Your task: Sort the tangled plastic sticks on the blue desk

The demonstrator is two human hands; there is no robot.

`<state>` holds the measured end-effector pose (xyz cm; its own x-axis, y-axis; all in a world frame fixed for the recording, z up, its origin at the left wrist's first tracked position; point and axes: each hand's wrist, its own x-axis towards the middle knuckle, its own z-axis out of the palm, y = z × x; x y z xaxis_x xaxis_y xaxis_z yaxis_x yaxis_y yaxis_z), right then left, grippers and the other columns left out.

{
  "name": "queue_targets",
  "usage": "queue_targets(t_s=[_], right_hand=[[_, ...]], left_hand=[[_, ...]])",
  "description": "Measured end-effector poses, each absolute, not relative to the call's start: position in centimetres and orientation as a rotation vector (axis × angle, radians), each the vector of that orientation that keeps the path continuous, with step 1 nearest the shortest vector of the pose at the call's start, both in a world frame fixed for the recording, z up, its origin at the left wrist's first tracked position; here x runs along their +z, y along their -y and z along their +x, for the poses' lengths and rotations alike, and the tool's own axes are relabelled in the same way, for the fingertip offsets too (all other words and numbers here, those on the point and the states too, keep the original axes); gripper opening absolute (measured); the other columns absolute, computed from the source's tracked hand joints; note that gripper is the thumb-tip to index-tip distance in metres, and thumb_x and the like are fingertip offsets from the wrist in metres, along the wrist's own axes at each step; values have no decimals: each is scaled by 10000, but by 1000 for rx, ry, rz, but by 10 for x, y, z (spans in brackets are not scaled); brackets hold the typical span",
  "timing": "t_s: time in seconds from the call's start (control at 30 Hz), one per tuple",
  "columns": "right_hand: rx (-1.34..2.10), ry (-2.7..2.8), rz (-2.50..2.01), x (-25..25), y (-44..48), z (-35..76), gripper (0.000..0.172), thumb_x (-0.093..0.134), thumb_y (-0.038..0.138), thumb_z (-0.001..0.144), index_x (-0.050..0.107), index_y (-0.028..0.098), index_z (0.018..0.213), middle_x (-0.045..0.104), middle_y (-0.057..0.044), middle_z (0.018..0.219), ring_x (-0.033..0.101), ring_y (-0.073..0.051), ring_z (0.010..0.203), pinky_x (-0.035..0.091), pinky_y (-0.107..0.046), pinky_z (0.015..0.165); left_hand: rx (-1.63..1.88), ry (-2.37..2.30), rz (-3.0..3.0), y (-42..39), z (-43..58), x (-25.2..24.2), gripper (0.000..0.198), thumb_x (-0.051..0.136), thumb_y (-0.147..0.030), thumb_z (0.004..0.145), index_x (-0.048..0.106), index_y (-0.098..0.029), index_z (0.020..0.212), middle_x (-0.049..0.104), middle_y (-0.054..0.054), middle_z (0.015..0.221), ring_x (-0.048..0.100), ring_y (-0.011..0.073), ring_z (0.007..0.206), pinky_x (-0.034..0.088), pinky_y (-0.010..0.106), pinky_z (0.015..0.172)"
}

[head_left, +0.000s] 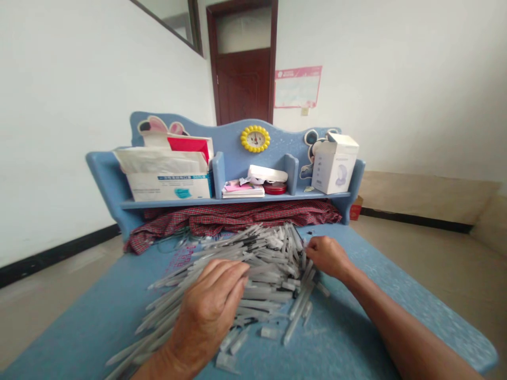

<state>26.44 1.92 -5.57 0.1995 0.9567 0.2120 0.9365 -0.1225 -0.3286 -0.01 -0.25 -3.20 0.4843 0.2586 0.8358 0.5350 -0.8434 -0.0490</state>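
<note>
Over the front part of the pen pile point(269, 279), between the left and right edges of the blue worktop point(332, 327), is the left hand point(214, 306), fingers bent; whether they grasp something, I cannot tell. Farther, the right hand point(327, 256) curls its fingers beside the pile, their hold unclear. A checked cloth point(237, 217) lies along the back edge.

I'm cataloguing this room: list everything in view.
Desk: one, blue, centre
Pen pieces: many, grey/black, piled on desk
Cloth: one, red checked, below shelf
Mask carton: one, white, shelf left
Papers: several, white/pink, shelf middle
Tin: one, red, beside papers
Case: one, white, above tin
Box: one, white, shelf right
Clock: one, yellow, backboard
Cutouts: two, multicoloured, backboard
Poster: one, pink, wall
Door: one, dark red, background
Packet: one, red, floor
Left hand: one, bare, over pieces
Right hand: one, bare, pieces' right
</note>
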Motion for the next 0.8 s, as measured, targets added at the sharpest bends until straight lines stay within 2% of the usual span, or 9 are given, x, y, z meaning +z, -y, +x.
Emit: queue_targets(t_s=[0.07, 0.17, 0.27, 0.47, 0.8], right_hand=[[159, 1768, -1919, -50, -15, 265, 256, 393, 286, 811, 607, 153, 767, 641, -45, 656, 577, -135, 608, 381, -222, 547], [499, 1778, -1471, -42, -6, 264, 212, 429, 304, 815, 570, 145, 812, 600, -5, 586, 540, -114, 524, 415, -218, 529], [673, 1847, -1218, -35, 4, 261, 175, 504, 295, 789, 590, 143, 770, 583, -4, 593, 530, -112, 553, 428, -219, 548], [641, 1882, -1204, -32, 13, 263, 195, 536, 323, 792, 648, 164, 775, 599, -23, 660, 521, -122, 589, 427, -225, 555], [586, 1908, -1274, -37, 9, 266, 176, 515, 288, 796, 649, 176, 776, 595, -21, 668, 515, -124, 583, 421, -221, 533]], left_hand=[[-1276, 692, -2420, 1, -3, -32, 156, 505, -103, 810, 581, -128, 944, 642, 61, 835, 579, 158, 800, 490, 299, 743], [-1243, 729, -2376, -2, -8, -32, 164, 508, -96, 807, 576, -126, 953, 637, 68, 856, 570, 165, 825, 489, 311, 760], [-1187, 794, -2311, -5, -14, -29, 157, 488, -102, 817, 579, -128, 942, 636, 75, 860, 566, 174, 833, 489, 325, 767], [-1095, 934, -2227, -11, -24, -25, 148, 464, -129, 832, 589, -128, 913, 640, 82, 842, 563, 188, 820, 487, 350, 751], [-1043, 919, -2216, -11, -24, -25, 148, 459, -119, 836, 588, -113, 908, 628, 82, 822, 549, 190, 820, 479, 341, 743]])
